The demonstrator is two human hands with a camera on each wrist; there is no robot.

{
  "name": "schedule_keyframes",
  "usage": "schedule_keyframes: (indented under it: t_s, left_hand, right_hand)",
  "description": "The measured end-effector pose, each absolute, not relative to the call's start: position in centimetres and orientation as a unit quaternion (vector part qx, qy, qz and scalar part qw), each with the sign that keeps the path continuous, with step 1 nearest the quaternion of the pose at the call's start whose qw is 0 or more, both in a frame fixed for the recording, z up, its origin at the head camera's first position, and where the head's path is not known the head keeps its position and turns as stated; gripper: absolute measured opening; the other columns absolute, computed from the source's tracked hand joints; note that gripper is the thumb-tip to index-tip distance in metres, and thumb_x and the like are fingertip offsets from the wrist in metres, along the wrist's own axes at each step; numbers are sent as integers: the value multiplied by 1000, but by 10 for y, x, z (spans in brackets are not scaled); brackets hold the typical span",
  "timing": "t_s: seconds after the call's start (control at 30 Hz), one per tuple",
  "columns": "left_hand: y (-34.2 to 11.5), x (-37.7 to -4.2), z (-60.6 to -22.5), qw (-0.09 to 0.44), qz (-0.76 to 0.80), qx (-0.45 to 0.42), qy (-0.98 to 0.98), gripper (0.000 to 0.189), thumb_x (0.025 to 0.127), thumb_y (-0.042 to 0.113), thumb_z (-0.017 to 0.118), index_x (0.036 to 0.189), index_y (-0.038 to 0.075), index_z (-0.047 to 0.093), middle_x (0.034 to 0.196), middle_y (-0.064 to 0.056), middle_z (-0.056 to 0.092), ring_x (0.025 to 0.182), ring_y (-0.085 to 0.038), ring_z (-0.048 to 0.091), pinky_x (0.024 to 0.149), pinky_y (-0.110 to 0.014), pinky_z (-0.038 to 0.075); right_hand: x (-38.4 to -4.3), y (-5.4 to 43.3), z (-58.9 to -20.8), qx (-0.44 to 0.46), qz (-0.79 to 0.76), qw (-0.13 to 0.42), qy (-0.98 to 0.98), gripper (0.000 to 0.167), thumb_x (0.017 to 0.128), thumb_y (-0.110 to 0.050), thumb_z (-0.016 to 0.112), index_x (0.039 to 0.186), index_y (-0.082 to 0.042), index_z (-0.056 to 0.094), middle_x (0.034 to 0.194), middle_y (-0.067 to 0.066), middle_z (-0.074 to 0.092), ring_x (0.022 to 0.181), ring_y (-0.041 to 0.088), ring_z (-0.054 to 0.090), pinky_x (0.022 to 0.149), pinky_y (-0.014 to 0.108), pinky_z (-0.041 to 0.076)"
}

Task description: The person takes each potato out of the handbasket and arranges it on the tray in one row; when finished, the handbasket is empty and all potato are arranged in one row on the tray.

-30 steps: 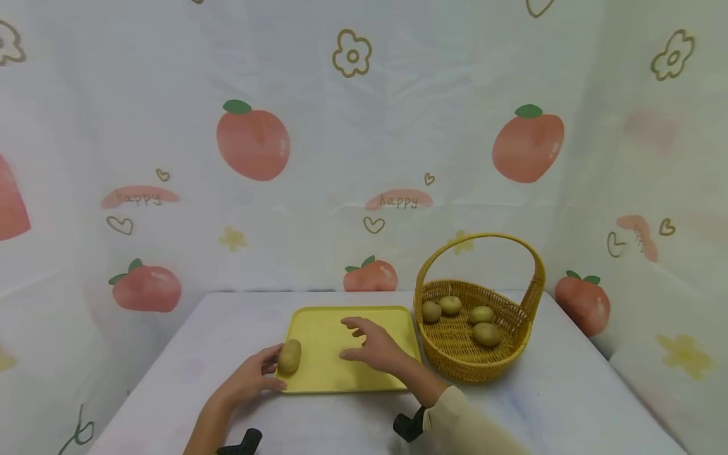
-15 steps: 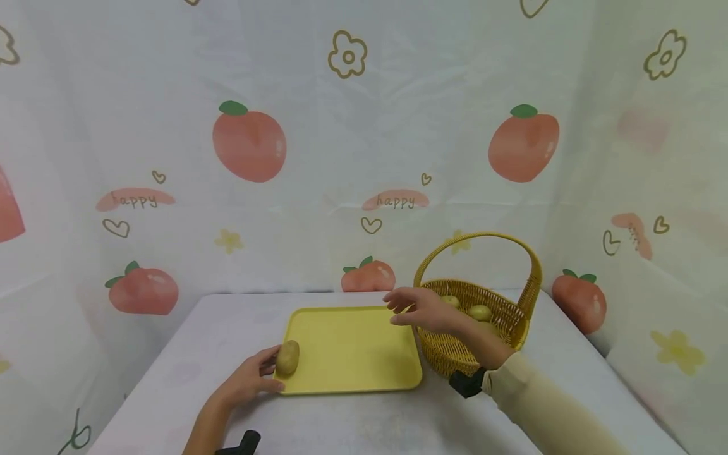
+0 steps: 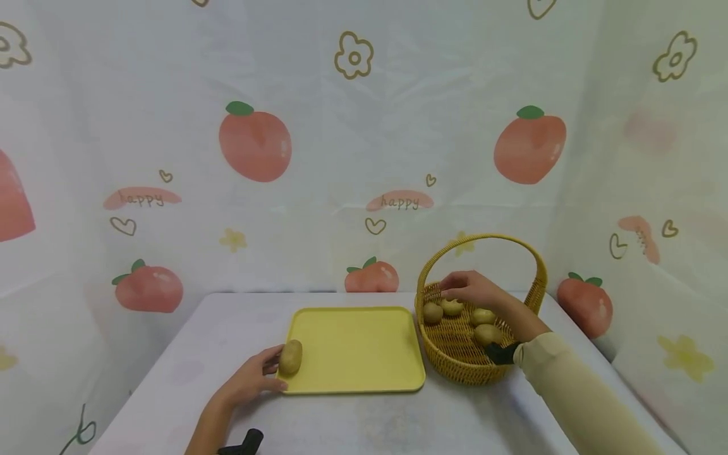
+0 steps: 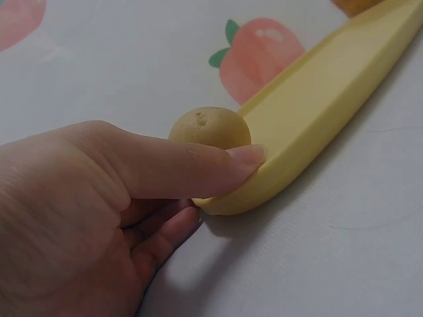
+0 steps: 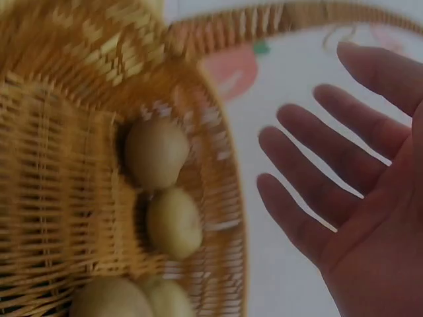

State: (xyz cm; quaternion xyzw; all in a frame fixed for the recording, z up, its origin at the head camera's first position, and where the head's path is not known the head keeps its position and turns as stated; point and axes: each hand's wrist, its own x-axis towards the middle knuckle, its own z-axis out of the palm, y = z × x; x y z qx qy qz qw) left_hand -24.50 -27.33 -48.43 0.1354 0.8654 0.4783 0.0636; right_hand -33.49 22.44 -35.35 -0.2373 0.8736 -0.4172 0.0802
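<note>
My left hand (image 3: 250, 378) grips the near left corner of a yellow rectangular tray (image 3: 358, 354). In the left wrist view its thumb lies across the tray rim, with other fingers partly hidden at the edge. A brown potato (image 3: 291, 357) rests at the tray's left end, beside those fingers. Over the wicker basket (image 3: 466, 374), beneath its arched handle, is my right hand (image 3: 478, 292), holding nothing. The right wrist view shows its fingers spread beyond the basket rim. Inside the basket sit several potato-like items: a browner one (image 5: 156, 153), a yellowish one (image 5: 174, 223), and others (image 5: 109, 300).
The basket's tall handle (image 3: 483, 236) arches over its opening. Tray and basket stand side by side on a white-covered table (image 3: 341, 423). Behind them hangs a white curtain (image 3: 318, 221) printed with peaches and flowers.
My right hand has moved from above the tray rightward, across to the basket beneath its handle. My left hand, the tray and the potato on it have stayed in place.
</note>
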Motion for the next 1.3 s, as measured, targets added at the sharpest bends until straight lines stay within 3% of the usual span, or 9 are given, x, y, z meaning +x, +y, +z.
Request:
schedule_keyframes:
  t_s: [0.13, 0.33, 0.57, 0.83, 0.97, 1.17, 1.3]
  left_hand:
    - [-274, -245, -485, 66, 477, 132, 866, 86, 71, 7, 83, 139, -17, 35, 135, -33, 47, 118, -44, 54, 102, -51, 43]
    - [-273, -244, -486, 70, 480, 136, 864, 87, 72, 8, 83, 139, -18, 34, 135, -34, 46, 118, -45, 53, 102, -53, 43]
    - [-269, -244, -486, 69, 468, 122, 873, 89, 72, 13, 84, 141, -14, 36, 138, -32, 46, 119, -43, 53, 102, -52, 43]
    - [-271, -244, -485, 67, 470, 109, 873, 89, 71, 12, 85, 142, -13, 36, 137, -30, 47, 119, -43, 53, 103, -52, 41]
    - [-272, -245, -483, 67, 469, 101, 875, 90, 71, 13, 85, 142, -12, 36, 138, -30, 46, 120, -44, 52, 104, -53, 41]
    - [-272, -245, -482, 70, 472, 99, 873, 90, 71, 13, 85, 142, -12, 36, 139, -31, 45, 120, -44, 52, 104, -53, 41]
    - [-271, -244, -482, 72, 475, 105, 871, 89, 71, 10, 84, 141, -13, 36, 137, -31, 47, 119, -44, 53, 103, -53, 41]
  right_hand:
    - [-346, 232, -367, -195, -440, 79, 873, 42, 98, -24, 59, 127, 6, 56, 119, 20, 61, 105, 39, 58, 86, 57, 51]
    - [-361, 232, -389, -124, -475, 81, 867, 45, 99, -24, 57, 132, 5, 52, 131, 27, 52, 116, 45, 52, 91, 56, 50]
    - [-372, 227, -407, -129, -422, 36, 896, 40, 98, -18, 57, 125, 11, 54, 128, 34, 51, 114, 48, 51, 89, 55, 48]
    - [-380, 221, -424, -126, -393, 87, 907, 38, 90, -13, 65, 122, 7, 60, 128, 30, 52, 115, 45, 50, 91, 52, 48]
    - [-379, 218, -421, -155, -335, 81, 926, 42, 85, -11, 67, 122, 7, 60, 126, 31, 54, 108, 40, 54, 86, 50, 49]
    - [-382, 221, -424, -150, -303, 58, 939, 39, 81, -5, 69, 117, 6, 61, 109, 25, 60, 83, 29, 51, 68, 37, 47]
    - [-380, 219, -423, -131, -308, 69, 940, 38, 82, -5, 68, 118, 4, 59, 106, 23, 59, 80, 28, 51, 63, 35, 46]
